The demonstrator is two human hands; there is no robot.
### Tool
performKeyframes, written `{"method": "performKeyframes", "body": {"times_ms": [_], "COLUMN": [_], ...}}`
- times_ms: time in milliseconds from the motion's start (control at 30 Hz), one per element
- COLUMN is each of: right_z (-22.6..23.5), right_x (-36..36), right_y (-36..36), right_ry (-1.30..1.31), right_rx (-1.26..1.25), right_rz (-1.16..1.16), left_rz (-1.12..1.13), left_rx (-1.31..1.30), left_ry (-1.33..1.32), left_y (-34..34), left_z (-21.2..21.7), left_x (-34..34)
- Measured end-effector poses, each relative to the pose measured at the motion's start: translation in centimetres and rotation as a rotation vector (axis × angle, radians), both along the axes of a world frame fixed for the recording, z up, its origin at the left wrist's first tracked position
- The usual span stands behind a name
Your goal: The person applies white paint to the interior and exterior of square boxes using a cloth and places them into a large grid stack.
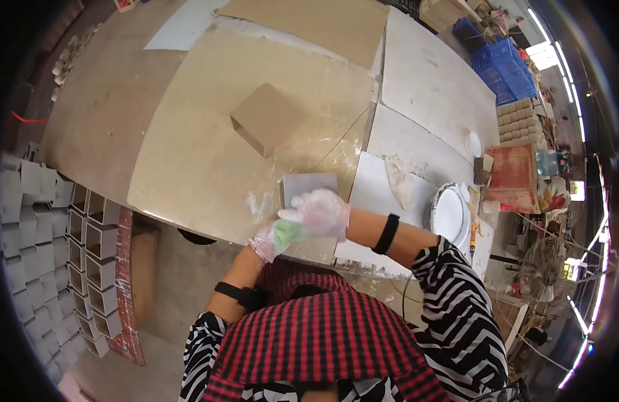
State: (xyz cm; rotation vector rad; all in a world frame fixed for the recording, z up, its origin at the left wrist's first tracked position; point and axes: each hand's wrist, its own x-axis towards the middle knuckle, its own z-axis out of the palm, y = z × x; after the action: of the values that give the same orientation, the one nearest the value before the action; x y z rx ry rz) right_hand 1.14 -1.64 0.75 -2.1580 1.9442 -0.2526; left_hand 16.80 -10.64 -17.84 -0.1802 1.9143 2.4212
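My two gloved hands are close together over the near edge of the table. My left hand [270, 241] is closed beside a blurred pale green patch [287, 232]; I cannot tell whether that is a cloth, a pad or part of a glove. Over it and just to the right, my right hand [321, 213] has its fingers curled in, and what they hold is hidden. Right behind the hands stands a small grey square box [309, 183], partly covered by them. Farther off, a brown open-ended square box [268, 115] lies on the tabletop.
The worktable [189, 154] is covered with stained boards. At right are a white bucket [450, 213], a crumpled cloth [398, 181], a red crate [513, 175] and blue crates [503, 70]. Grey boxes [35, 254] are stacked at left, near a red plank [127, 295].
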Motion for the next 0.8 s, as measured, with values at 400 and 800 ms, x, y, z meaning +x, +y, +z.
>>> {"method": "performKeyframes", "body": {"times_ms": [400,800], "right_z": [3.4,4.1], "right_x": [-9.2,-6.1], "right_y": [4.7,9.5], "right_ry": [-1.761,-1.295], "right_rx": [0.018,-0.185], "right_rz": [-1.107,-1.343], "left_rz": [-0.067,0.152], "left_rx": [1.027,1.135], "left_ry": [-0.093,-0.268], "left_y": [-4.7,-0.9], "left_z": [7.6,9.3], "left_x": [-2.5,-6.2]}}
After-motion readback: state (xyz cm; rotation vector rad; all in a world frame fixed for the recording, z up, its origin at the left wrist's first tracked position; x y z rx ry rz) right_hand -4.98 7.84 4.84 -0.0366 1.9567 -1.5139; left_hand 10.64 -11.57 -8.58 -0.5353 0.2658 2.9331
